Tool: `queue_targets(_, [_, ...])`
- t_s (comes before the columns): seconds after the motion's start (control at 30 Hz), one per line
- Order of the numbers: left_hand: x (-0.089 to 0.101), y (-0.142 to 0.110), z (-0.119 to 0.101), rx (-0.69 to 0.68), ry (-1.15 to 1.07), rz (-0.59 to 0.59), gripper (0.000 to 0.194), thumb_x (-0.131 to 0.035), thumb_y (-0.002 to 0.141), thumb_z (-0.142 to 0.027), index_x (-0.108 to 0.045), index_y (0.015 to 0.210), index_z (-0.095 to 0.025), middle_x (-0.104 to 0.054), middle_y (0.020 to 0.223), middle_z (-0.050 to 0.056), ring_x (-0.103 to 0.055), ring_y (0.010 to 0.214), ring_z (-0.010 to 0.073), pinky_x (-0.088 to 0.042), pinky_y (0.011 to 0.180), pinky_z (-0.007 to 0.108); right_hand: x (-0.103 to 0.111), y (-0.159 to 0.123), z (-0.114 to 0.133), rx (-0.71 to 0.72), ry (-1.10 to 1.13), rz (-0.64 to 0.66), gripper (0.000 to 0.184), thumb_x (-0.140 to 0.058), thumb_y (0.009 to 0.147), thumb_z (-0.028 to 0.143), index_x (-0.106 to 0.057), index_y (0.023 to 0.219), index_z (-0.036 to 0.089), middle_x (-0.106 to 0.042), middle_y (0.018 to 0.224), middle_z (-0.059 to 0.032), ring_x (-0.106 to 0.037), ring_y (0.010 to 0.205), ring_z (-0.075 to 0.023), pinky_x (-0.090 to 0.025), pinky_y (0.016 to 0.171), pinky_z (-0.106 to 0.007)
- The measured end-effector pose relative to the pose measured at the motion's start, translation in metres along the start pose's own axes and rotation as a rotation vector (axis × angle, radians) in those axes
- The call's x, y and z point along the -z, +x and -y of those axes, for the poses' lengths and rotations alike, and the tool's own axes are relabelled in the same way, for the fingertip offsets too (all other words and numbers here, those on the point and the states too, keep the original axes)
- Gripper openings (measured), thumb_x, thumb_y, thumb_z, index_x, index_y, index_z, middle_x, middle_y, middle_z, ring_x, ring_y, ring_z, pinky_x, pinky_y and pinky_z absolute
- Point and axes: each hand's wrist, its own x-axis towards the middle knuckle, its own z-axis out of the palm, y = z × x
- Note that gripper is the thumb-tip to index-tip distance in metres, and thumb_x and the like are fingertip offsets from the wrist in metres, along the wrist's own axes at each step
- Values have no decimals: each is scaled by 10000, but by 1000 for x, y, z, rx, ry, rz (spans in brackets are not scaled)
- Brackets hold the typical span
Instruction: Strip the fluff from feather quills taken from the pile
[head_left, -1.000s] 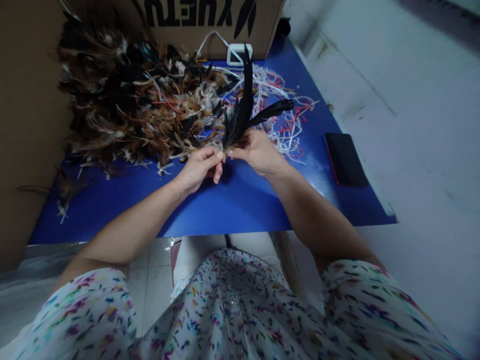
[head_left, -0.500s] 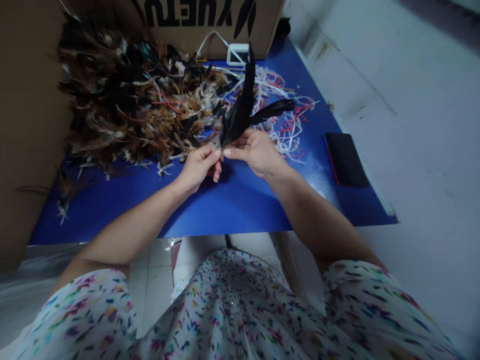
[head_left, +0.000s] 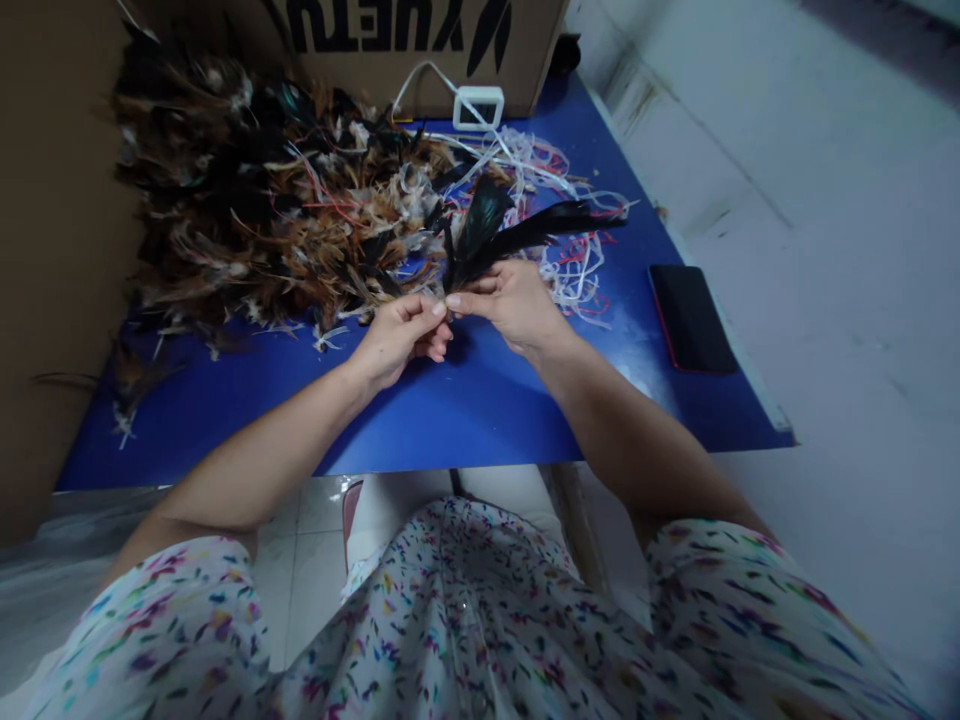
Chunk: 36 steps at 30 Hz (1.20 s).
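A small bunch of black feathers (head_left: 491, 228) fans out away from me and to the right, its base pinched where my fingertips meet. My left hand (head_left: 401, 335) is closed, thumb and forefinger on the base of the bunch. Beside it my right hand (head_left: 517, 303) is also closed, its thumb at the same base and its fingers under the feathers. What exactly lies between the fingertips is too small to make out. Left of and beyond my hands spreads a big pile of brown and black feathers (head_left: 277, 220).
Tangled white and red strings (head_left: 577, 270) lie on the blue table (head_left: 480, 420) behind my right hand. A small white-framed device (head_left: 478, 90) stands before a cardboard box (head_left: 420, 80). At the right edge, near the wall, lies a dark phone (head_left: 694, 320).
The black feathers have tipped over to the right; the tall one no longer points straight away from me. My hands have barely moved and keep their pinch.
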Motion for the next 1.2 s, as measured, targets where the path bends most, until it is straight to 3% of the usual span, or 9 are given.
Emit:
queue_targets(0.3, [0,2,0,-15,-65,-73,411,-936,683,-301,-576,815,-151,-755,743,0,-697,561,84,-577,530,166,-2,-1,1,-40,46,0,393,-950,581,324,-627,719,149,-697,668,-34,-672,633,-165,-580,638,-308])
queue_targets(0.47, [-1,3,2,-37,-86,-152,335,-916,689,-208,-622,834,-140,-749,701,-8,-695,556,81,-574,542,165,-5,-2,3,-51,32,-20,399,-959,555,341,-623,658,151,-685,622,-20,-659,602,-148,-564,611,-287])
queue_targets(0.63, [1,6,7,-106,-85,-199,321,-907,698,-207,-694,932,-149,-734,668,-32,-688,540,76,-572,534,164,-8,-2,1,-73,55,-39,413,-964,538,359,-657,710,143,-709,668,-30,-654,617,-135,-559,618,-278])
queue_targets(0.97, [3,8,5,-164,-84,-278,272,-912,678,-216,-714,842,-128,-721,652,-30,-675,529,67,-569,541,168,-9,-1,-2,-63,70,-41,431,-967,525,346,-685,771,131,-729,751,-35,-642,653,-123,-556,621,-268])
queue_targets(1.1, [3,9,4,-176,-99,-296,273,-915,672,-211,-713,835,-126,-721,644,-30,-668,520,63,-564,538,161,-6,-3,2,-98,78,-29,399,-978,529,287,-678,743,134,-706,681,-16,-638,629,-116,-547,576,-240])
queue_targets(1.2, [4,9,4,-187,-93,-321,257,-904,684,-208,-718,843,-128,-732,660,-23,-667,528,60,-561,541,158,-3,-4,2,-112,21,2,287,-932,615,208,-707,777,134,-680,617,5,-628,587,-107,-535,540,-221])
